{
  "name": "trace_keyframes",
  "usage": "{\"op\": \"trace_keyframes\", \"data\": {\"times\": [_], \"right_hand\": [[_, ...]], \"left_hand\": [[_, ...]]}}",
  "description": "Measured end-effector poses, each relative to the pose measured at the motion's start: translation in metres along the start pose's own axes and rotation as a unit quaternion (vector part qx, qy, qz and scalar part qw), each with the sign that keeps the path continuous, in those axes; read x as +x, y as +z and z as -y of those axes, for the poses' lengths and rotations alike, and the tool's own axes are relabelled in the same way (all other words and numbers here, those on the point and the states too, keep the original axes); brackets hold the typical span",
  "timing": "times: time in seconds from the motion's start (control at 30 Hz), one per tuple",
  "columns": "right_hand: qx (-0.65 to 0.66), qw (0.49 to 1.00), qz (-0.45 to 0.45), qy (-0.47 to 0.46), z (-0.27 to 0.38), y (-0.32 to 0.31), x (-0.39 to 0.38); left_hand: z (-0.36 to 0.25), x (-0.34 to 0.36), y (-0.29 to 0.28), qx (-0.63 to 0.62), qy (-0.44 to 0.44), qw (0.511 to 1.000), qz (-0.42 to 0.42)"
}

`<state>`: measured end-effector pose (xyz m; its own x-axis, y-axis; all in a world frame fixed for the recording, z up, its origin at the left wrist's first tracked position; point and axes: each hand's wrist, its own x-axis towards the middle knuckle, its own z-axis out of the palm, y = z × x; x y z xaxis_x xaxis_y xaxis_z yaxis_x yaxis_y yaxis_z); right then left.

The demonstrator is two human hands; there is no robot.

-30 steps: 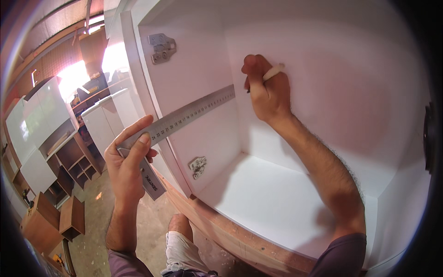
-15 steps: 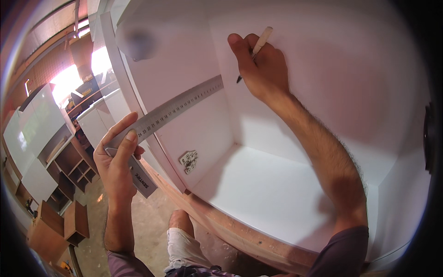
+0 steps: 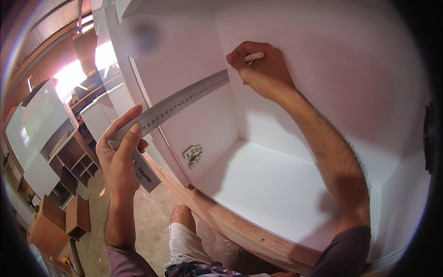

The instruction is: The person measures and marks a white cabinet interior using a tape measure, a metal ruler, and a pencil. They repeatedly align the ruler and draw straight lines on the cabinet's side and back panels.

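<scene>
A metal try square [image 3: 184, 102] lies with its graduated blade along the inner left side panel of a white cabinet [image 3: 258, 182]. My left hand [image 3: 121, 143] grips it where blade and stock meet, the thumb pressed on top. The grey stock hangs down outside the panel's front edge. Deep in the cabinet, by the blade's far end, my right hand [image 3: 265, 69] is closed around a white pen [image 3: 254, 57]. The fingers hide the pen's tip, so I cannot tell whether it touches the panel. Below the blade, a metal hinge plate [image 3: 193, 156] is fixed to the side panel.
A wooden rail [image 3: 249, 226] runs along the cabinet's lower front edge. To the left stand white cabinets [image 3: 37, 129], an open shelf unit with small compartments [image 3: 83, 161] and brown wooden boxes [image 3: 77, 217] on the concrete floor [image 3: 152, 221].
My right hand has come down toward the blade's far end, and the pen has tipped over lower. In view, the square and cabinet have shifted slightly; my left hand keeps its grip.
</scene>
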<state>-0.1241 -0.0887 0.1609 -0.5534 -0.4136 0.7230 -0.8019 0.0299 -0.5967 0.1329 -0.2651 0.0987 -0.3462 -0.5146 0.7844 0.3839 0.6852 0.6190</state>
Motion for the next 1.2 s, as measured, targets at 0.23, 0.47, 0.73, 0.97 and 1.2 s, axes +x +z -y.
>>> {"op": "trace_keyframes", "data": {"times": [0.23, 0.47, 0.73, 0.97, 1.2], "right_hand": [[0.019, 0.999, -0.044, -0.027, -0.007, -0.003, 0.006], [0.035, 0.999, -0.016, -0.032, -0.001, -0.010, 0.004], [0.004, 1.000, 0.007, 0.005, 0.003, -0.010, 0.000], [-0.002, 1.000, 0.007, -0.001, 0.003, -0.011, 0.000], [-0.002, 1.000, 0.010, 0.019, 0.009, -0.010, -0.001]], "left_hand": [[0.002, 0.001, 0.000, -0.004, 0.000, 1.000, -0.001], [0.001, 0.001, -0.001, -0.008, 0.002, 1.000, 0.002], [0.001, 0.001, -0.001, 0.000, 0.001, 1.000, -0.003], [-0.001, 0.001, -0.002, -0.008, 0.000, 1.000, 0.008], [-0.002, 0.001, -0.004, -0.017, 0.001, 1.000, 0.021]]}}
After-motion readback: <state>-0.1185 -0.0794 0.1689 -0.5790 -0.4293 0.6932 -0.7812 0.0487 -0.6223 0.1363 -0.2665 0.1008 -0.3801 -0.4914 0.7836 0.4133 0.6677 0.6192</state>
